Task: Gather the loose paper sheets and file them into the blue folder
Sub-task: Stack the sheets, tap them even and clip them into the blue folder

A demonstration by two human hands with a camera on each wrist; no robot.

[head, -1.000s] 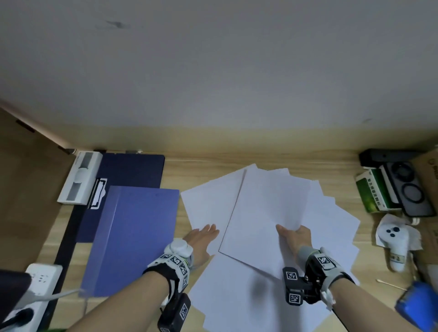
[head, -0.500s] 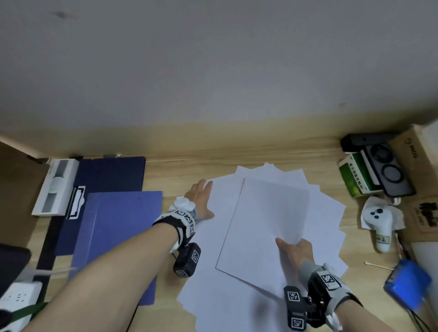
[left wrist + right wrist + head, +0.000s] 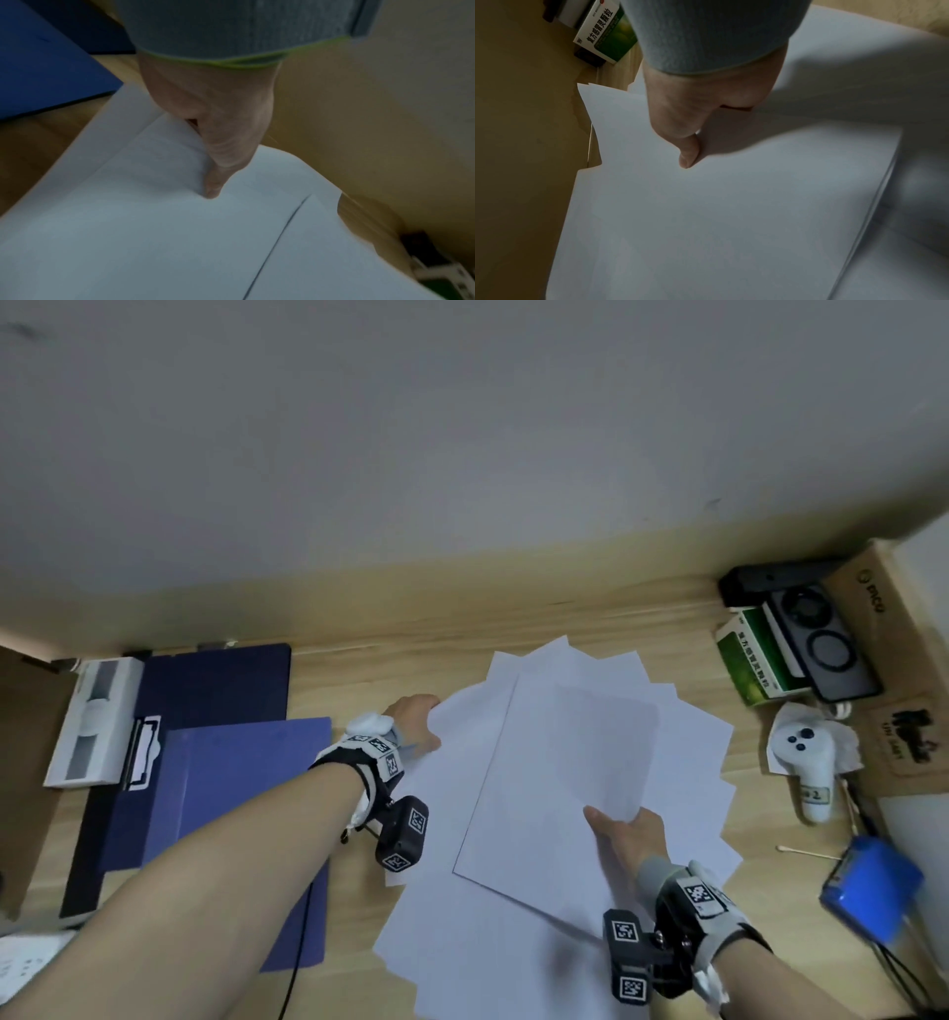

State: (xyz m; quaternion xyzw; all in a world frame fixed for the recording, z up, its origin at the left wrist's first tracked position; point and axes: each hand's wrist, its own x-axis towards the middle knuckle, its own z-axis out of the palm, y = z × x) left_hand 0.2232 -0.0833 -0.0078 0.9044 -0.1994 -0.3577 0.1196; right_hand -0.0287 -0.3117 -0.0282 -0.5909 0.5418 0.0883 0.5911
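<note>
Several white paper sheets lie fanned out on the wooden desk. The blue folder lies open to their left, partly over a dark blue clipboard. My left hand is at the far left edge of the fan. In the left wrist view the left hand has its thumb on top of the paper sheets and its fingers hidden beneath. My right hand pinches the near right corner of the top sheet. The right wrist view shows the right hand with its thumb on that sheet.
A white box sits left of the clipboard, and a power strip lies at the near left. At the right are a green box, a phone, a white controller, a cardboard box and a blue object.
My left hand went from the near edge of the papers up to their far left edge and took hold there. The right hand kept its pinch on the top sheet.
</note>
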